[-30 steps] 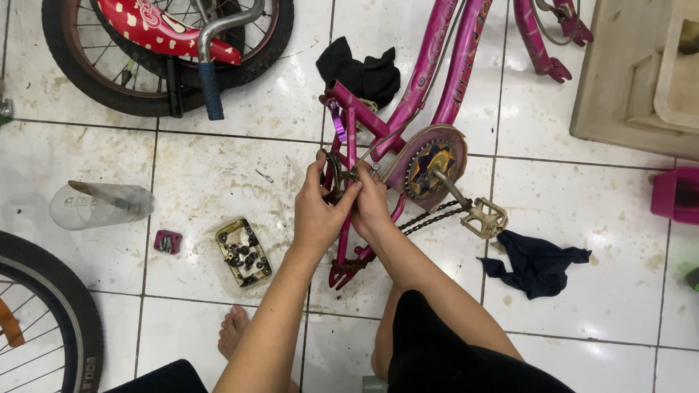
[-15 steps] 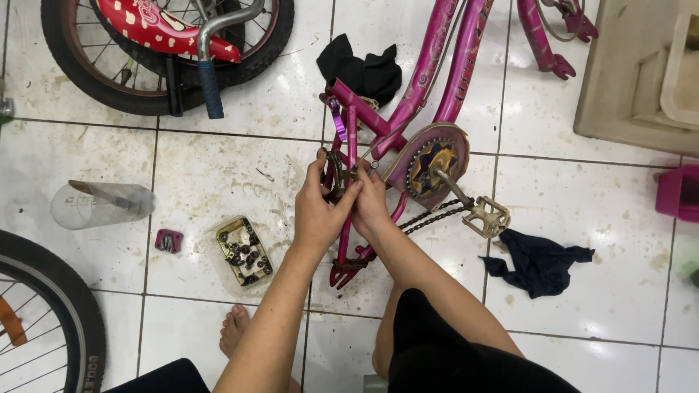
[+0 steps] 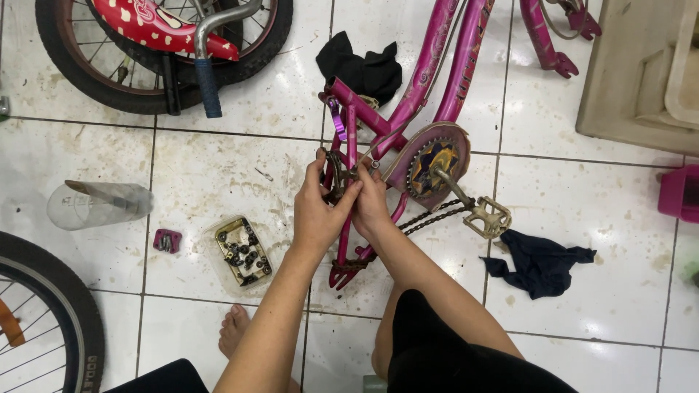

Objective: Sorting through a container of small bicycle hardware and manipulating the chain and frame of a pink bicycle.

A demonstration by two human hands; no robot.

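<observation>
Gripping the rear stays of a pink bicycle frame (image 3: 408, 109) on the tiled floor (image 3: 218, 167), left hand (image 3: 318, 211) and right hand (image 3: 371, 204) both clasp it beside the chain (image 3: 429, 217).

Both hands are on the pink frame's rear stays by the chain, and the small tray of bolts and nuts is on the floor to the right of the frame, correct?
Not quite. The head view shows the tray of bolts and nuts on the floor to the left of the pink frame, not the right. The left hand and right hand are on the rear stays by the chain.
</observation>
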